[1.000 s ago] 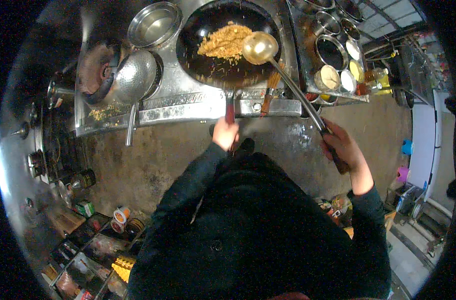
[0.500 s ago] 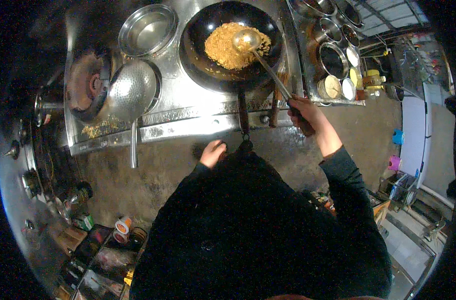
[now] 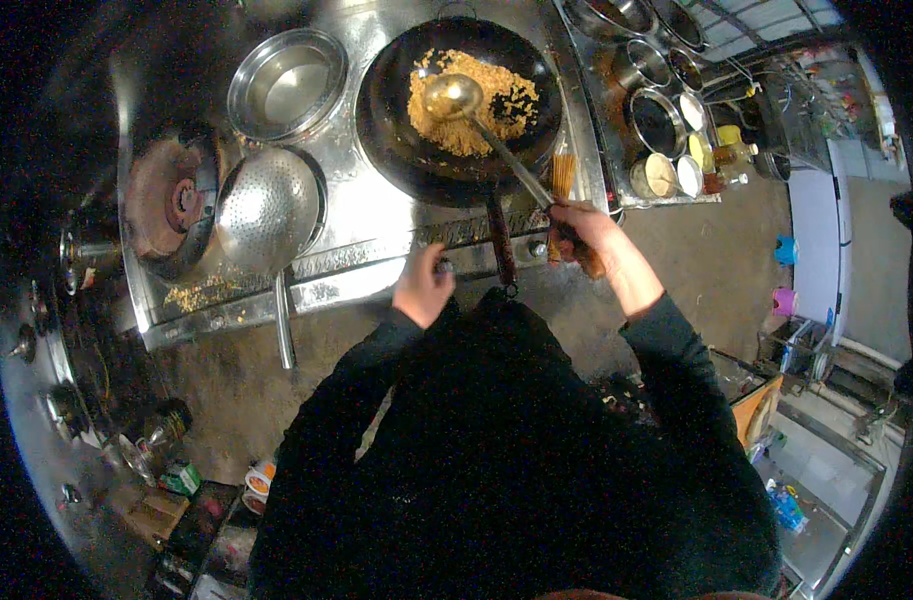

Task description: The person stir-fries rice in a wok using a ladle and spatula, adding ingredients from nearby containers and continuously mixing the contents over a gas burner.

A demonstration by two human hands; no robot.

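Note:
My right hand [image 3: 585,238] is closed round the handle of a long metal ladle [image 3: 517,165]. The ladle's bowl rests in a heap of golden-brown grains that look like fried rice [image 3: 492,85], spread in a black wok [image 3: 387,130]. From the wok's near side its handle [image 3: 502,245] points toward me, with no hand on it. My left hand [image 3: 423,288] is at the stove's front edge, its fingers curled about a small round stove knob [image 3: 444,266]; slight blur hides the exact grip.
A perforated strainer [image 3: 267,210] lies left of the wok, its handle over the stove edge. Behind it stands a metal bowl [image 3: 292,90]; a second burner [image 3: 182,195] is far left. A bamboo brush [image 3: 564,178] is near my right hand. Seasoning tubs [image 3: 657,175] and bottles stand right.
The ladle's bowl has moved left through the grains, which are more spread out. My left hand has risen from the stove's near side to the knob. The whole view has shifted slightly.

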